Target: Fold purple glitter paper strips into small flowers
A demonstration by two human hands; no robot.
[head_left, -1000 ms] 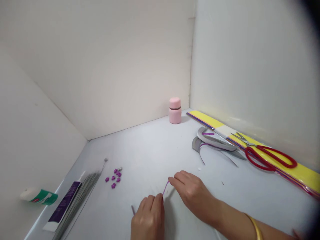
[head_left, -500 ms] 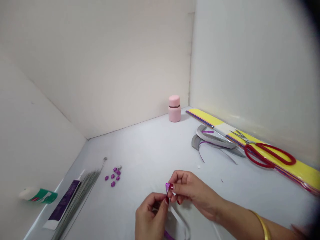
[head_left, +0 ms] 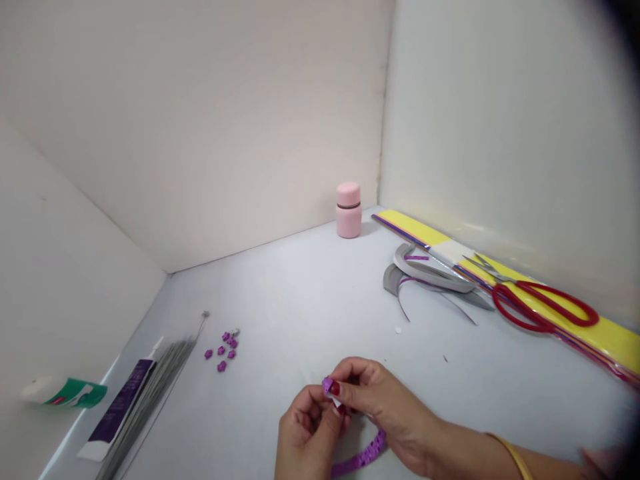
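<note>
A purple paper strip (head_left: 364, 455) with a patterned face and a white back runs between my hands near the front of the table. Its upper end is folded into a small purple knot at my fingertips. My left hand (head_left: 311, 430) is closed, thumb and forefinger pinching the strip from below. With thumb and bent fingers, my right hand (head_left: 380, 407) pinches the folded end from the right. The strip's tail curves down beneath my right hand. Over to the left lie several small purple paper stars (head_left: 221, 351), with one silvery piece (head_left: 235, 332) beside them.
At left lie a purple-and-white tube (head_left: 123, 407), a bundle of thin wires (head_left: 155, 400) and a green-and-white bottle (head_left: 75, 393). A pink jar (head_left: 349, 210) stands at the back. Grey strips (head_left: 430, 273), red-handled scissors (head_left: 545, 303) and yellow sheets (head_left: 415, 228) in plastic lie at right.
The folded end has turned in my fingers and looks more compact. The strip's tail has swung from white side to purple side, curving rightward. My hands stay close together.
</note>
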